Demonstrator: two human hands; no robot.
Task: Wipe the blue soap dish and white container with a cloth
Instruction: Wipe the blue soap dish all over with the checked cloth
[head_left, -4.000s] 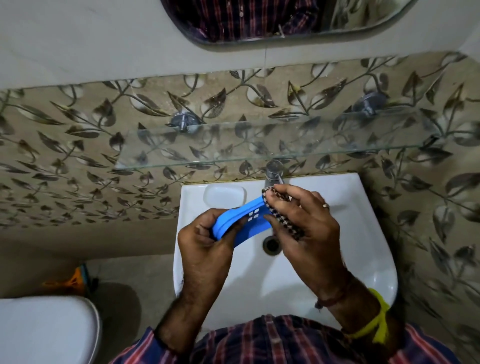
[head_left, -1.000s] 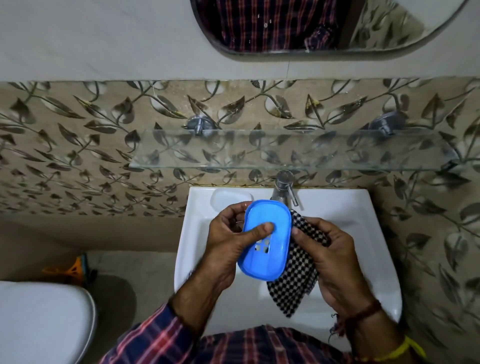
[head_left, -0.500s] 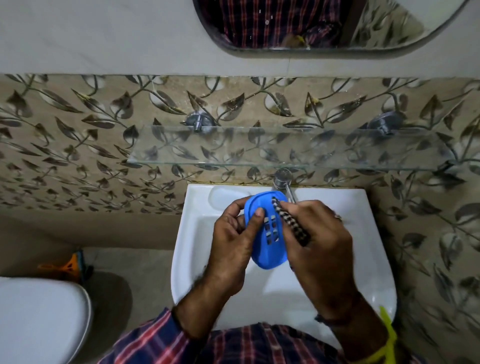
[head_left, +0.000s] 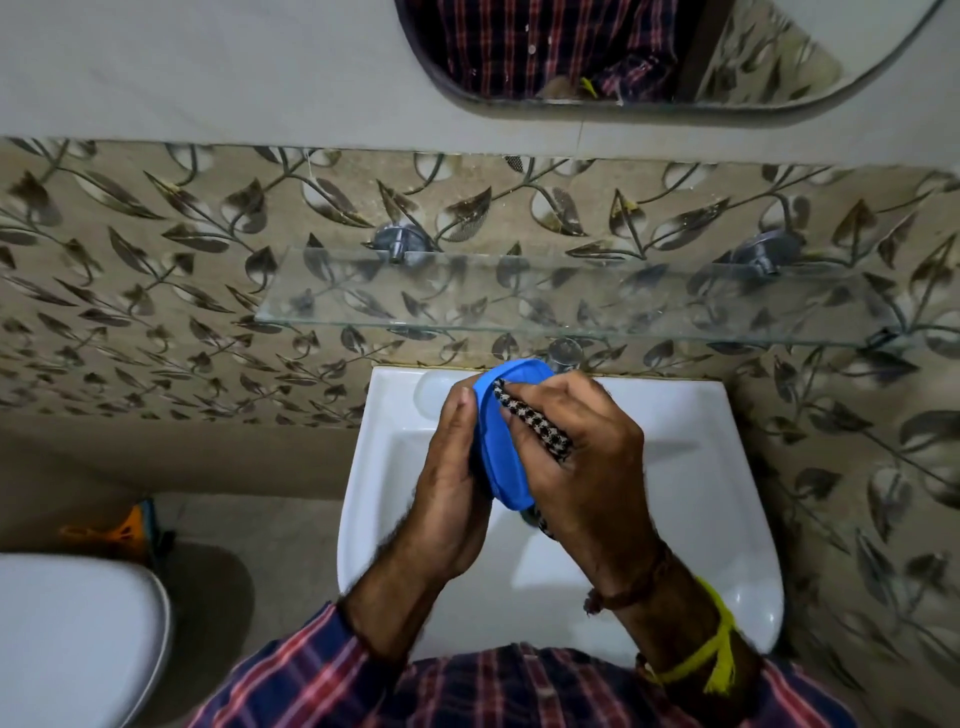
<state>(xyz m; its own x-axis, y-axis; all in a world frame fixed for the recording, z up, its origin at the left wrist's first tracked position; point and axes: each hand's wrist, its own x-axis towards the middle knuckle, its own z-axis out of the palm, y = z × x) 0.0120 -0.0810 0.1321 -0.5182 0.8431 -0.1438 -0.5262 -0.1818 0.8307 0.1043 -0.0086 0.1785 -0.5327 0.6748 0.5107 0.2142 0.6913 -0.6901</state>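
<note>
The blue soap dish (head_left: 500, 441) stands on edge over the white sink (head_left: 691, 467), turned nearly side-on to me. My left hand (head_left: 449, 478) grips it from the left. My right hand (head_left: 582, 462) presses a black-and-white checked cloth (head_left: 535, 423) against the dish's right face, fingers closed around the cloth. A small end of the cloth hangs out below the dish. No white container is in view.
A chrome tap (head_left: 565, 353) rises just behind the dish. A bare glass shelf (head_left: 571, 299) juts from the leaf-patterned wall above the sink, with a mirror (head_left: 649, 52) higher up. A white toilet (head_left: 72, 634) sits lower left, an orange object (head_left: 111, 530) on the floor beside it.
The dish has turned from facing me to standing edge-on. My right hand came over with the bunched cloth and now covers the dish's right side; both hands sit slightly higher.
</note>
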